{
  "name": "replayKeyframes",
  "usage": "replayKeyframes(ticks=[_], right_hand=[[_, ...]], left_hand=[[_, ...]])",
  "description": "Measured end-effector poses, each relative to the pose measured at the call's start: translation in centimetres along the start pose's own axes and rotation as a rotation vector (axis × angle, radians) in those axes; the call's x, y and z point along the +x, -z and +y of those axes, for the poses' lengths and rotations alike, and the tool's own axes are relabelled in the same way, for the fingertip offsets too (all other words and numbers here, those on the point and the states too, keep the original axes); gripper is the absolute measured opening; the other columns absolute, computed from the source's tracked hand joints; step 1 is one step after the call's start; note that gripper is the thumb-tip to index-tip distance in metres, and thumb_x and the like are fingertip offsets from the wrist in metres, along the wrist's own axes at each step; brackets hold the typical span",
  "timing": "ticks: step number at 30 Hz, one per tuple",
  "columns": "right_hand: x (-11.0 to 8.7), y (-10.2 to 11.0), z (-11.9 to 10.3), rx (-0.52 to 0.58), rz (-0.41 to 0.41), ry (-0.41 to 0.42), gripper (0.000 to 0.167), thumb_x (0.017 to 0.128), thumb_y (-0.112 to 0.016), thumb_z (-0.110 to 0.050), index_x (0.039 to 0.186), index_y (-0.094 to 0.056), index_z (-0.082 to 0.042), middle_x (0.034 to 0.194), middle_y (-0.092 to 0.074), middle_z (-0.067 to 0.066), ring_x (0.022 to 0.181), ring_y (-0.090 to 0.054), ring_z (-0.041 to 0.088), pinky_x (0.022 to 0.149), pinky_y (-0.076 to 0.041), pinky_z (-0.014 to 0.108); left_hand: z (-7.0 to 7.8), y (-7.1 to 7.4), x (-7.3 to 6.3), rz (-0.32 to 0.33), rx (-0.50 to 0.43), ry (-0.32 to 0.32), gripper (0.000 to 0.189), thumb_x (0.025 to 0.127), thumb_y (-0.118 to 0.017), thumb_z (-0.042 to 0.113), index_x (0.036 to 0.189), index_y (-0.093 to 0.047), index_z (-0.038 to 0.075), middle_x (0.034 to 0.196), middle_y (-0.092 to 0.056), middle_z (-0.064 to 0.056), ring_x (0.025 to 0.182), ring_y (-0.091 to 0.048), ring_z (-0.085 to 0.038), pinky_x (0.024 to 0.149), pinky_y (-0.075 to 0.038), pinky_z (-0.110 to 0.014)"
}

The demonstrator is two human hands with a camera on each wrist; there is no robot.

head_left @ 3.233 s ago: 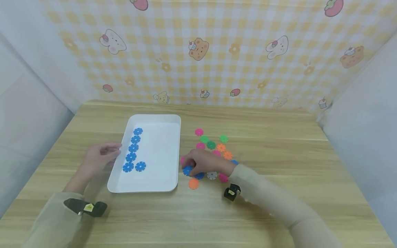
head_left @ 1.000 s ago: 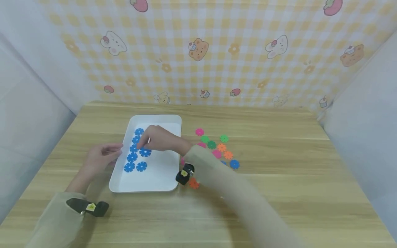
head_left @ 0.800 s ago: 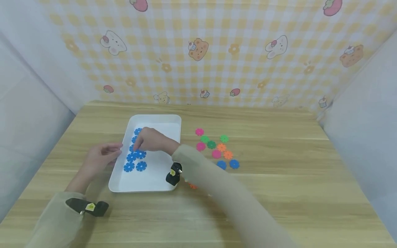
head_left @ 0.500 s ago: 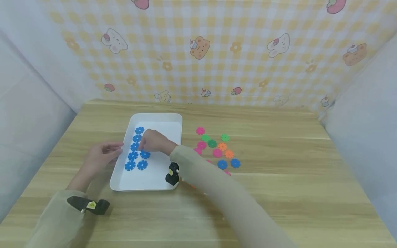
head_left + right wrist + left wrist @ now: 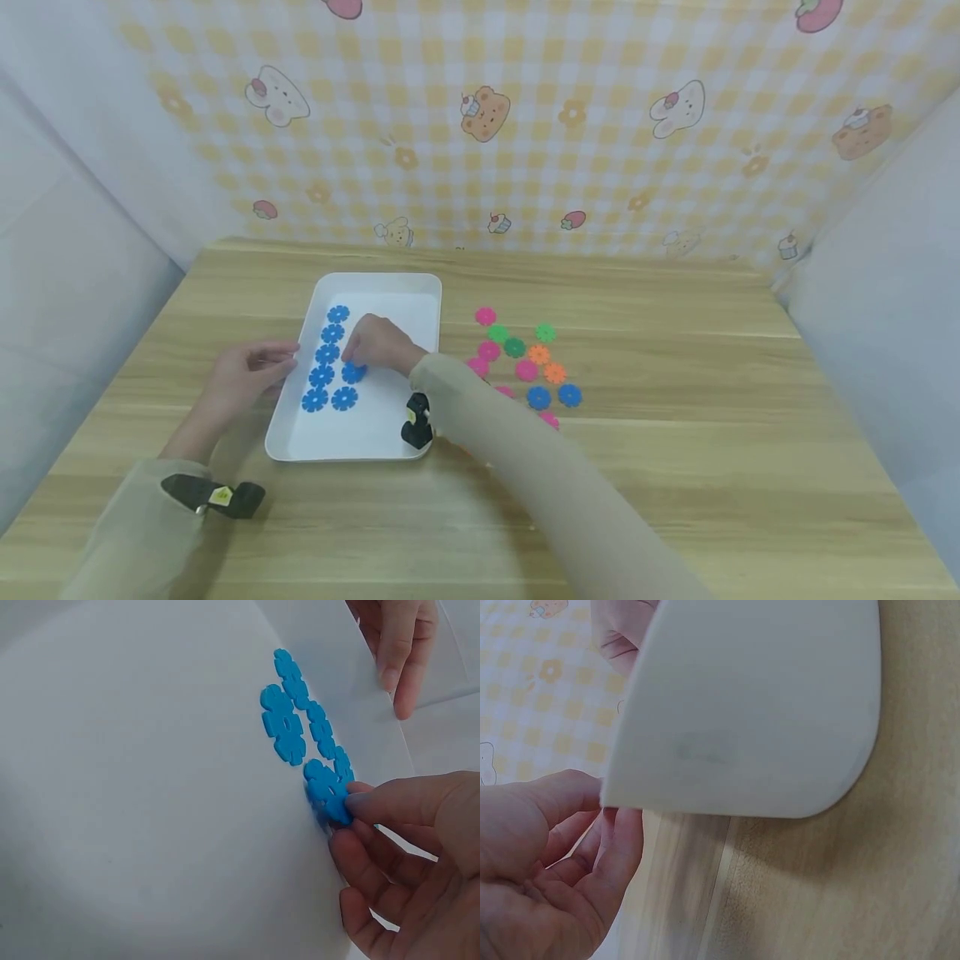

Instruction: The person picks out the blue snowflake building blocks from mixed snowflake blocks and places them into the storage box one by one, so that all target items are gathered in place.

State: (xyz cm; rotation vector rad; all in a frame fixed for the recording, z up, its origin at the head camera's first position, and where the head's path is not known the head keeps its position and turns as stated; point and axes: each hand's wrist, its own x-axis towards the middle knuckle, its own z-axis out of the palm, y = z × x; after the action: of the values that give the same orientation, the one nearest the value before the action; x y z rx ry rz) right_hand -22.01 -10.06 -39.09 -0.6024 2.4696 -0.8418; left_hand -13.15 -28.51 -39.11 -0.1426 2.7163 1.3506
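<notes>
A white tray (image 5: 390, 425) lies on the table. My left hand (image 5: 243, 375) pinches its left rim between thumb and fingers, as the left wrist view shows at the tray corner (image 5: 750, 727). Inside the tray, several blue snowflake discs (image 5: 327, 354) form a column along the left side. One more blue disc (image 5: 345, 398) sits beside the lowest of them. Just above that one, my right hand (image 5: 382, 343) pinches another blue snowflake disc (image 5: 328, 791) by its edge, low over the tray floor and slightly tilted in the right wrist view.
Right of the tray, loose snowflake discs are scattered on the wooden table (image 5: 675, 467): pink (image 5: 486, 316), green (image 5: 545, 332), orange (image 5: 555, 372) and blue (image 5: 570, 395). My right sleeve (image 5: 525, 450) covers some of them. A checked cloth (image 5: 480, 167) hangs behind.
My right hand has carried a blue disc from the loose discs into the tray, then shifted it slightly until it came beside the column. The left hand has stayed on the rim.
</notes>
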Motion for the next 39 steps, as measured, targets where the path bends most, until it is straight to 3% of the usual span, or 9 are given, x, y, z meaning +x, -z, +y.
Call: replayKeyframes(ticks=[6,16,24,30,36,39], right_hand=[[0.0,-0.1,0.1,-0.012,0.003,0.011,0.01,0.083,-0.068,-0.013,0.089,-0.075,-0.014,0.084,-0.067,-0.007,0.078,-0.056,0.004,0.069,-0.044,0.016],[-0.1,-0.2,0.3,-0.012,0.01,0.007,0.01,0.083,-0.068,-0.017,0.09,-0.075,-0.015,0.086,-0.066,-0.008,0.076,-0.055,0.004,0.068,-0.044,0.016],[-0.6,2.1,0.6,0.036,-0.023,0.077,0.013,0.083,-0.068,-0.011,0.094,-0.073,-0.013,0.089,-0.066,-0.006,0.077,-0.056,0.005,0.064,-0.046,0.015],[-3.2,5.8,1.5,0.014,-0.05,0.211,0.02,0.081,-0.069,-0.008,0.101,-0.069,-0.006,0.087,-0.065,-0.002,0.078,-0.057,0.008,0.064,-0.048,0.016],[-6.5,8.0,4.1,-0.048,-0.083,0.251,0.022,0.082,-0.068,-0.008,0.104,-0.067,-0.004,0.089,-0.064,-0.001,0.082,-0.056,0.01,0.068,-0.048,0.016],[-8.3,8.4,5.8,-0.059,-0.092,0.28,0.02,0.083,-0.066,-0.007,0.103,-0.067,-0.003,0.089,-0.063,0.0,0.083,-0.056,0.011,0.071,-0.048,0.017]], left_hand=[[0.0,0.0,0.0,0.003,0.007,0.014,0.042,0.093,-0.054,0.025,0.125,-0.051,-0.003,0.112,-0.056,-0.024,0.095,-0.059,-0.03,0.068,-0.054,-0.023],[0.0,0.0,0.0,-0.001,-0.001,0.003,0.042,0.093,-0.054,0.024,0.125,-0.051,-0.003,0.112,-0.056,-0.025,0.098,-0.058,-0.034,0.067,-0.054,-0.022],[0.0,-0.1,0.0,0.005,0.016,0.007,0.041,0.093,-0.054,0.025,0.124,-0.052,-0.002,0.112,-0.056,-0.024,0.099,-0.058,-0.034,0.068,-0.054,-0.021],[0.2,-0.2,0.0,0.002,0.012,0.001,0.042,0.093,-0.054,0.024,0.125,-0.051,-0.004,0.113,-0.055,-0.025,0.096,-0.058,-0.03,0.068,-0.054,-0.02],[0.5,-0.1,-0.1,0.009,0.023,-0.006,0.041,0.093,-0.054,0.022,0.125,-0.05,-0.005,0.112,-0.055,-0.025,0.087,-0.058,-0.013,0.068,-0.053,-0.019],[0.5,-0.2,-0.1,0.008,0.028,-0.011,0.041,0.093,-0.054,0.022,0.124,-0.051,-0.005,0.113,-0.055,-0.026,0.089,-0.059,-0.015,0.068,-0.053,-0.019]])
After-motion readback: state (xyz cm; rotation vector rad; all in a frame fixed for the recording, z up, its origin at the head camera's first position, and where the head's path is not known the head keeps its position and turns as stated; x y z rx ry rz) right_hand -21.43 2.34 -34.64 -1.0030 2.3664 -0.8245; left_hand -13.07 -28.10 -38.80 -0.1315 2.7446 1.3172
